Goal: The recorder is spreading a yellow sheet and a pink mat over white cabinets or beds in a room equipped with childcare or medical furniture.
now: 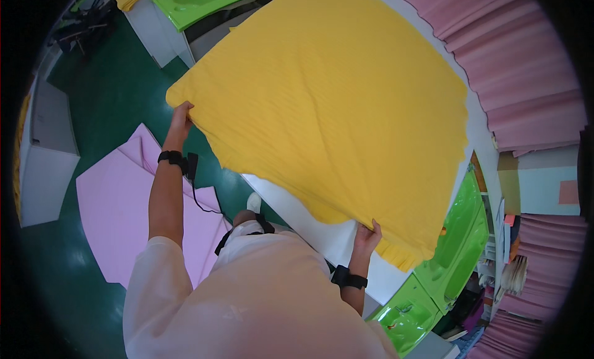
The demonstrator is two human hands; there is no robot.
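A large yellow cloth (334, 105) lies spread over a white surface (297, 198), with soft wrinkles across it and a ruffled fold near its lower right corner. My left hand (181, 116) is closed on the cloth's left edge, close to a corner that hangs past the surface. At the near edge, my right hand (368, 236) pinches the cloth beside the ruffled part. Both arms are stretched wide apart, and a black band circles each wrist.
A pink cloth (114, 204) lies on the green floor (102, 111) at my left. Green basins (461, 235) stand at the right, another green basin (198, 3) at the far left. Pink curtains (513, 56) hang along the right. A white cabinet (52, 149) stands at the left.
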